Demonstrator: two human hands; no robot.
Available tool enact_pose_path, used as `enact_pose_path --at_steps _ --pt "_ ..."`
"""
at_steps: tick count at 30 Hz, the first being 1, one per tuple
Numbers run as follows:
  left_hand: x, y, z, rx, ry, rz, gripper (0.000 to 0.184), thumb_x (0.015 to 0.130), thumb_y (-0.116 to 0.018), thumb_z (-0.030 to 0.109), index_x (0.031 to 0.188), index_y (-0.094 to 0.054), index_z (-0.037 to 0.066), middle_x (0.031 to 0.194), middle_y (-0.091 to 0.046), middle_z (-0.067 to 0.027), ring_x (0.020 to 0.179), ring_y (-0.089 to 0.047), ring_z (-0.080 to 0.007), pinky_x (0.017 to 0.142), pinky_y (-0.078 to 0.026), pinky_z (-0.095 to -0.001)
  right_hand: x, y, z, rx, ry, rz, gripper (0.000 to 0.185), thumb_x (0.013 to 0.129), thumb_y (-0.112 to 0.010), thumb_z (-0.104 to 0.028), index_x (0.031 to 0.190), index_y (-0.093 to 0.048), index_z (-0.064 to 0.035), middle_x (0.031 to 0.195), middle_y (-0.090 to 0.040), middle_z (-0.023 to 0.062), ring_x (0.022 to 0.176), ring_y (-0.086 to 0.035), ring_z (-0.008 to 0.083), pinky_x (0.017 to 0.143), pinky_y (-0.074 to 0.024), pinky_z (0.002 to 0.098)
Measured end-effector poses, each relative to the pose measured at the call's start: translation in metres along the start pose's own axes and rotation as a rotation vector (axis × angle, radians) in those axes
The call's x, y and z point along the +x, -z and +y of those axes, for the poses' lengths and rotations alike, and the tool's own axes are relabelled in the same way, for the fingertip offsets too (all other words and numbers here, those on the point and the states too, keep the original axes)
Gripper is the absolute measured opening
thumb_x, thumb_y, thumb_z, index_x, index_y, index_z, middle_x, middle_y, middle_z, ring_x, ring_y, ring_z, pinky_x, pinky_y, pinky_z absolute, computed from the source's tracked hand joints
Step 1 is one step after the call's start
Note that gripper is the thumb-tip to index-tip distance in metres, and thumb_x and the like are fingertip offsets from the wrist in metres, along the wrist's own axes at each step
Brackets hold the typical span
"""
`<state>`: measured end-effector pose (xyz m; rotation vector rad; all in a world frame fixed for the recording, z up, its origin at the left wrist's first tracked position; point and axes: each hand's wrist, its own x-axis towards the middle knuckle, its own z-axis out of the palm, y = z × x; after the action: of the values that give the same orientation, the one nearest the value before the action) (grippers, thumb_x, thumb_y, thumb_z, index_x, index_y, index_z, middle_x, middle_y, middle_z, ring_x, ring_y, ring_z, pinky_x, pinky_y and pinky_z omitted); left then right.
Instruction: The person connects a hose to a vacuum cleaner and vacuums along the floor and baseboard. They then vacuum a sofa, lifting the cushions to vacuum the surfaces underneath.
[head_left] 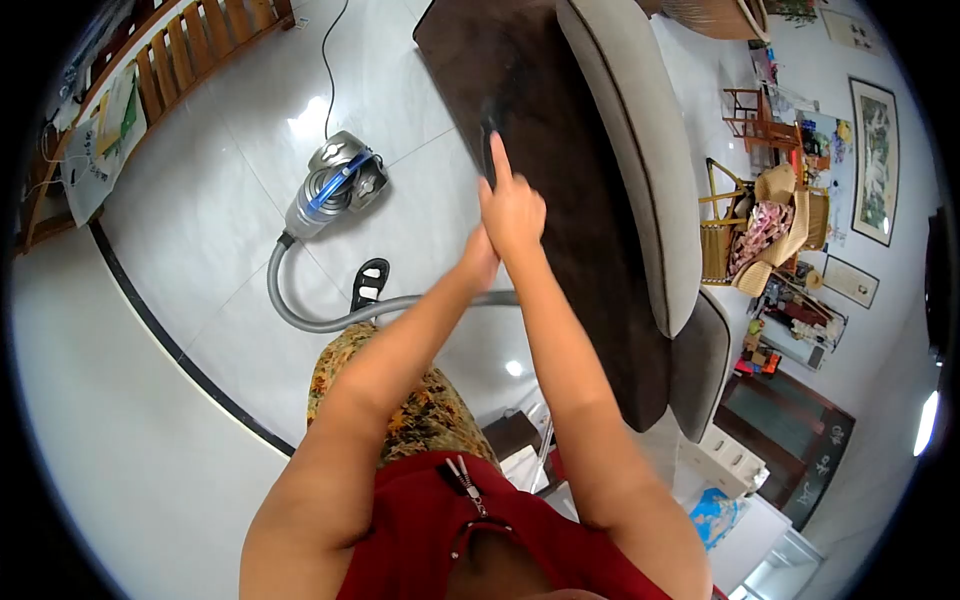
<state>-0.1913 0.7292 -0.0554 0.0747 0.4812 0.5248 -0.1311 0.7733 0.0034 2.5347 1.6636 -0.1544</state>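
My right hand [516,215] is closed around a black vacuum cleaner tube [488,150], with its index finger stretched along it. The tube's far end reaches the dark brown sofa seat [560,180] and looks blurred. Close below, partly covered by the right hand and wrist, my left hand [481,258] is closed at the tube's near end; most of its fingers are hidden. A grey hose [345,322] runs behind my forearms and curves back to the silver and blue canister vacuum cleaner [338,185] on the floor.
A long beige cushion [640,160] lines the sofa's right side. A wooden slatted bench [190,50] with papers and bags stands upper left. The power cord [328,70] crosses the tiles. My sandalled foot [370,283] is near the hose. Wicker chairs [765,220] stand beyond the sofa.
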Motion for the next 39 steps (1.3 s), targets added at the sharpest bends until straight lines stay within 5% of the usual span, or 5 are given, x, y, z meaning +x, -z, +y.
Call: enact_pose_path --at_steps 6,20,29,31,39 --pt "-0.069 0.003 -0.048 -0.037 0.279 0.142 0.056 0.102 -0.032 0.06 0.136 -0.048 0.018 0.124 -0.058 0.0021 0.113 -0.055 -0.0108 0.091 -0.046 -0.0296 -0.095 -0.017 0.022 0.006 -0.132 -0.144 0.08 0.087 -0.068 -0.028 0.155 -0.026 -0.023 0.071 -0.063 0.0144 0.055 -0.064 0.0315 0.051 -0.0522 0.0418" --pt "0.061 -0.074 0.174 0.401 -0.28 0.191 0.057 0.097 -0.06 0.037 0.138 -0.047 0.0 0.12 -0.06 -0.009 0.11 -0.054 -0.0164 0.093 -0.045 -0.031 0.06 0.058 -0.031 0.293 0.02 0.235 0.071 0.085 -0.068 -0.019 0.15 -0.037 -0.0181 0.085 -0.069 0.02 0.073 -0.067 0.039 0.063 -0.0524 0.0466" --pt "0.057 -0.106 0.115 0.456 -0.354 0.215 0.045 0.101 -0.051 0.027 0.143 -0.046 0.009 0.098 -0.057 -0.0003 0.082 -0.05 -0.0083 0.075 -0.046 -0.0254 0.014 0.076 0.018 0.41 -0.076 0.076 0.073 0.085 -0.067 -0.016 0.15 -0.036 -0.0161 0.084 -0.068 0.0242 0.073 -0.065 0.0425 0.066 -0.0513 0.0468" --pt "0.04 -0.098 0.097 0.377 -0.279 0.175 0.066 0.1 -0.054 0.032 0.153 -0.027 0.002 0.128 -0.056 -0.0121 0.113 -0.056 -0.0178 0.098 -0.045 -0.0292 -0.01 0.07 0.022 0.396 -0.051 0.079 0.073 0.084 -0.067 -0.013 0.15 -0.036 -0.0145 0.092 -0.069 0.0243 0.077 -0.067 0.0407 0.067 -0.052 0.0447" --pt "0.01 -0.075 0.115 0.147 -0.237 0.36 0.068 0.1 -0.054 0.028 0.155 -0.021 0.009 0.085 -0.059 -0.0086 0.071 -0.062 -0.0202 0.068 -0.055 -0.0336 -0.029 0.067 0.008 0.76 0.186 0.019 0.071 0.086 -0.063 -0.002 0.15 -0.035 -0.0072 0.135 -0.056 0.022 0.121 -0.059 0.0347 0.094 -0.0499 0.038"
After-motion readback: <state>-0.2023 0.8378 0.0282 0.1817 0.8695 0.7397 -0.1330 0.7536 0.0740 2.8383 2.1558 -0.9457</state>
